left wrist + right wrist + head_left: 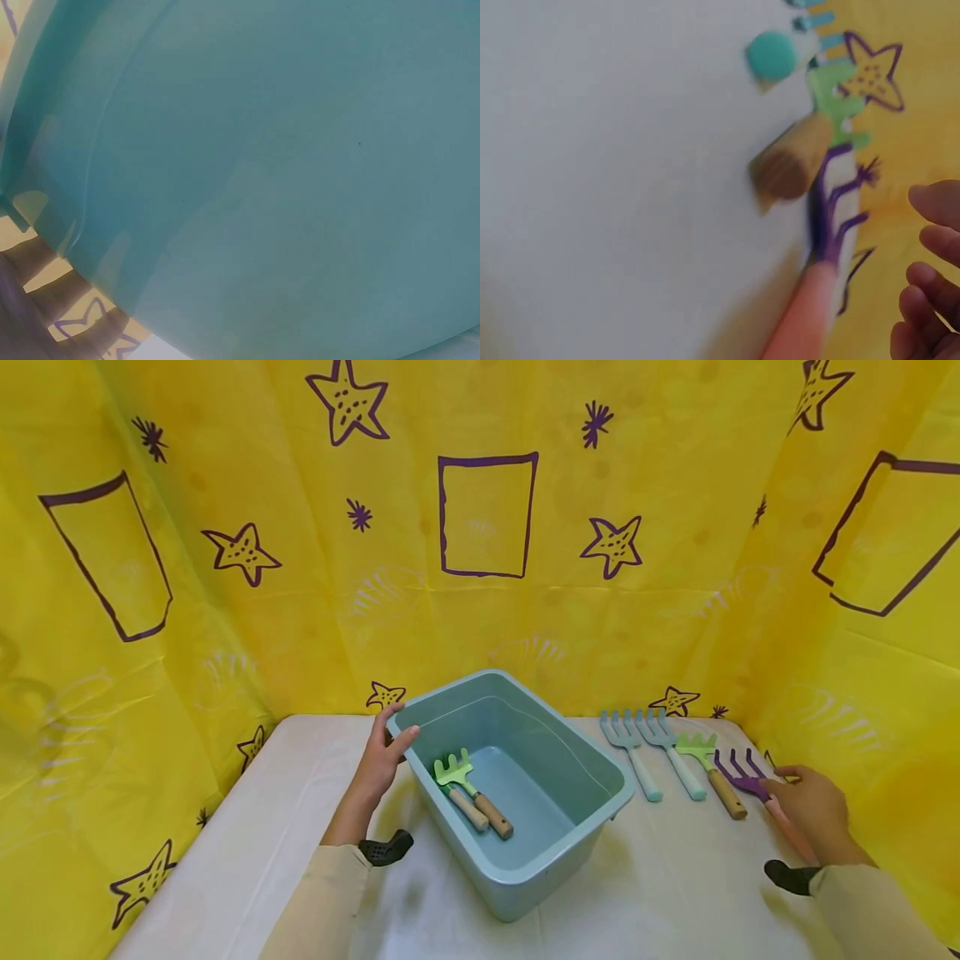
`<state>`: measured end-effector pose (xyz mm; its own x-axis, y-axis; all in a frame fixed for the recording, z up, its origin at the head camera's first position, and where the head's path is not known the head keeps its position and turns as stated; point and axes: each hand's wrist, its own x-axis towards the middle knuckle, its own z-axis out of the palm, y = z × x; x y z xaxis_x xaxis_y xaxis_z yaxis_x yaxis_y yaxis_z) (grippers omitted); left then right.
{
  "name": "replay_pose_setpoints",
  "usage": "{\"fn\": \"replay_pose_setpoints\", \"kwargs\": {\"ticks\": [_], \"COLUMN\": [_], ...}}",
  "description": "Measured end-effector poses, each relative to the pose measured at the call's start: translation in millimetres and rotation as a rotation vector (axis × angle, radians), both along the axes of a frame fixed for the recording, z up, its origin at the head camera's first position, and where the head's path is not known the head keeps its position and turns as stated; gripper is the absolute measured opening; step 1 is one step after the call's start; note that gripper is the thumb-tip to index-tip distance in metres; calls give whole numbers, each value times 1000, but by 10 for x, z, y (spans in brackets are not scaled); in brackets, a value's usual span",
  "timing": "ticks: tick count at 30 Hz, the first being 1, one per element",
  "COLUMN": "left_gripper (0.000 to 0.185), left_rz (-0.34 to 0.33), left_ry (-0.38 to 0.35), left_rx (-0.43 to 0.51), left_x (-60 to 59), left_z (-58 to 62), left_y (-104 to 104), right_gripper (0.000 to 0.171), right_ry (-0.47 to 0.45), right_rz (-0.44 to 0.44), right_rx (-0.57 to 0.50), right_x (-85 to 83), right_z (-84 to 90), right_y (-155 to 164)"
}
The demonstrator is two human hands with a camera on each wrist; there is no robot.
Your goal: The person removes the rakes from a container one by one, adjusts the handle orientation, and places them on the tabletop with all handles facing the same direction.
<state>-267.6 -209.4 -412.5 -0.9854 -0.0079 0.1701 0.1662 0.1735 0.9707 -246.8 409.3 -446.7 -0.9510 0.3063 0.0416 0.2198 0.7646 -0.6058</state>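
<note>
My left hand [381, 762] grips the left rim of a blue-green plastic bin [525, 897], thumb over the edge and fingers outside. The bin wall [285, 150] fills the left wrist view. Inside the bin lie a light green hand rake [491, 814] with a wooden handle and a second wooden-handled tool [468, 810], its green head partly hidden. At the right, my right hand [813, 806] hovers by a purple hand rake [783, 827] with a pink handle. In the right wrist view, the fingers [930, 281] are loosely bent and apart from the pink handle [802, 315].
Left of the purple rake lie a light green rake [723, 789] with a wooden handle and two pale blue forks [682, 768], [641, 768] in a row. A white-covered table [652, 893] carries everything. Yellow patterned curtains [480, 618] stand behind and at both sides.
</note>
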Motion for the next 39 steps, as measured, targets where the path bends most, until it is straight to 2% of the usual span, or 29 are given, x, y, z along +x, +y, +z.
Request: {"fn": "replay_pose_setpoints", "kwargs": {"ticks": [9, 18, 26, 32, 39], "left_gripper": [59, 60, 59, 60, 59], "left_rz": [11, 4, 13, 7, -1], "left_ry": [-4, -3, -1, 2, -4], "left_rx": [-9, 0, -8, 1, 2], "left_x": [5, -21, -6, -3, 0], "left_z": [7, -17, -7, -4, -2], "left_y": [4, -13, -9, -8, -12], "right_gripper": [61, 61, 57, 53, 50], "right_ry": [80, 146, 138, 126, 89], "right_rz": [37, 194, 321, 405, 507], "right_rx": [-90, -199, -276, -367, -401], "right_x": [-252, -412, -481, -507, -566], "right_z": [504, 1013, 1406, 1618, 1688], "right_y": [-481, -1079, -1628, -2016, -2364]}}
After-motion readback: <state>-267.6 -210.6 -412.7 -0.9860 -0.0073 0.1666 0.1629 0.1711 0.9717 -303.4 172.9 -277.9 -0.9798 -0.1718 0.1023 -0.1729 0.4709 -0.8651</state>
